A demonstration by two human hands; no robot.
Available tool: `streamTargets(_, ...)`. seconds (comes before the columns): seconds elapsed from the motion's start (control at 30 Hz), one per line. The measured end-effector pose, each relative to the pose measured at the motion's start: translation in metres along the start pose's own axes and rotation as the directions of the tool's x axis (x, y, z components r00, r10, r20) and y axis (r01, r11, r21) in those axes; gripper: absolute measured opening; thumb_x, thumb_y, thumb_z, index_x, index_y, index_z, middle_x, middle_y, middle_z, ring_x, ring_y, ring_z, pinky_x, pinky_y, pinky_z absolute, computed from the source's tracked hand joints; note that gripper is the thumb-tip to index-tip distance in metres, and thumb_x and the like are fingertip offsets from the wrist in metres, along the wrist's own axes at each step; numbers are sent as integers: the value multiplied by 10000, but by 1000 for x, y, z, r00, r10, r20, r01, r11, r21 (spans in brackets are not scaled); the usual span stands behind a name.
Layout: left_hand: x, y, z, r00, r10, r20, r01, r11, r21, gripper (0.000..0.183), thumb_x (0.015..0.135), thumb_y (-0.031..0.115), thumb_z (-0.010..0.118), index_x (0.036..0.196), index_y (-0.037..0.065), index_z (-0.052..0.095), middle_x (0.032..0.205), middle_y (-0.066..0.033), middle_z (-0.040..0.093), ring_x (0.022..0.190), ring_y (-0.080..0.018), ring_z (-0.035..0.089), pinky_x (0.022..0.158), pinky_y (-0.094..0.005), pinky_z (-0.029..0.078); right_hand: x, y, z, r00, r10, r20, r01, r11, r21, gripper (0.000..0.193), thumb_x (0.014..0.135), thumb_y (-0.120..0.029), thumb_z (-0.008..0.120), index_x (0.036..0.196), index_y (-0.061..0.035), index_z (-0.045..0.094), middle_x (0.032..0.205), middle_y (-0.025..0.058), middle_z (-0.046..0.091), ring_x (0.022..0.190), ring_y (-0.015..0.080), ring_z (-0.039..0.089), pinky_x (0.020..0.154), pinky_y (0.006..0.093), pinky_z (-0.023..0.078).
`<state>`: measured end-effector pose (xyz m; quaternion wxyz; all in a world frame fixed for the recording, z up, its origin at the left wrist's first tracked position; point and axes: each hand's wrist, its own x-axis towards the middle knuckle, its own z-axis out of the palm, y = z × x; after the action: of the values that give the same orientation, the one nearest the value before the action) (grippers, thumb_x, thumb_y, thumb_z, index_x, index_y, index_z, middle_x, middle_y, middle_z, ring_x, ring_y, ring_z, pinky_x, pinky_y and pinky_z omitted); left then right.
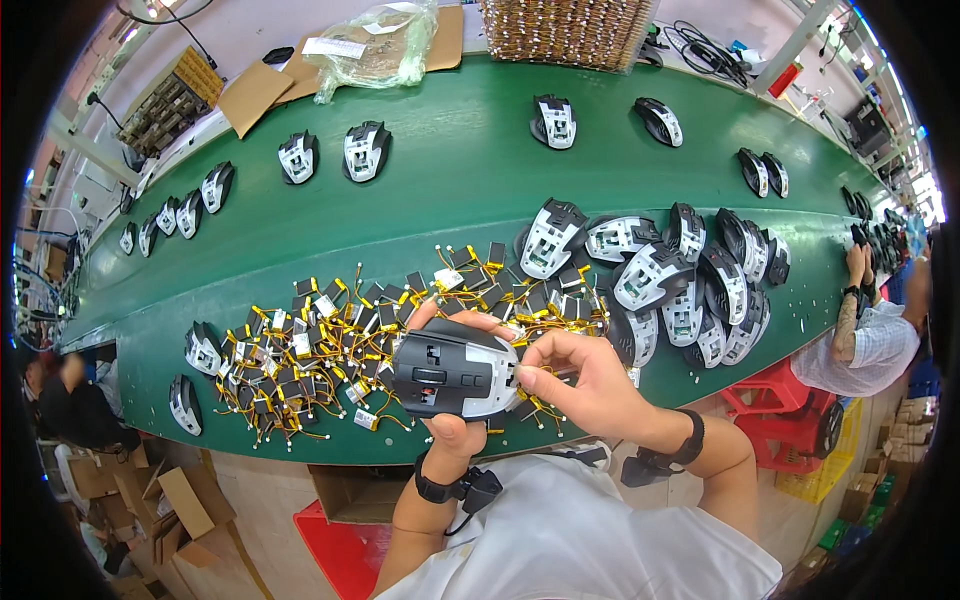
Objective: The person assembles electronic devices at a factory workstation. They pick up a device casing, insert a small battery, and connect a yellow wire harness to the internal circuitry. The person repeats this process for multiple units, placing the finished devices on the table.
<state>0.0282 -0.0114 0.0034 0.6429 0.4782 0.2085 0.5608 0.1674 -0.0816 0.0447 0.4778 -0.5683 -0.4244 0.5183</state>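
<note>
A half-assembled computer mouse (455, 372), black at one end and silver-white at the other, is held above the near edge of the green bench. My left hand (452, 432) grips it from below, thumb at the near side and fingertips showing along the far side. At the mouse's right, silver end, my right hand (585, 380) pinches with thumb and index finger. Whatever sits between those fingertips is too small to make out. Under and around the mouse lies a heap of small black battery packs (290, 388) with yellow tape and thin wires.
More mouse shells (652, 277) are piled right of the batteries. Others (367, 152) stand spaced along the green belt (450, 130). Cardboard and a clear plastic bag (375, 50) lie at the back, beside a crate (565, 35). A co-worker (870, 340) sits far right, near red stools (785, 410).
</note>
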Motion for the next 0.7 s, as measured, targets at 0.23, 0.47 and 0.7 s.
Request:
streamTargets(0.23,-2,-1,1,1000,3,3,-3,1000,1,1122,751,836,535,1474,41,214,1125,-198,571,934,-319,642,828,-436,533,0,1,-2,1000,-6,0,6,1000,-23,184,908,-156,679,932,23,642,862,42,666,781,92,599,745,276,510)
streamTargets(0.47,-6,0,4,1000,25,0,-25,997,76,1135,734,840,555,1465,35,231,1121,-187,570,955,-286,626,851,-425,520,7,6,-6,993,106,48,-104,993,-52,191,893,-180,688,884,6,649,820,33,657,727,84,578,650,271,488)
streamTargets(0.7,-9,-5,-1,998,56,7,-56,989,134,1091,760,804,567,1448,18,253,1100,-183,575,927,-281,618,841,-408,510,10,6,1,983,173,61,-172,985,-22,194,903,-185,679,892,6,642,793,25,647,703,80,566,617,260,464)
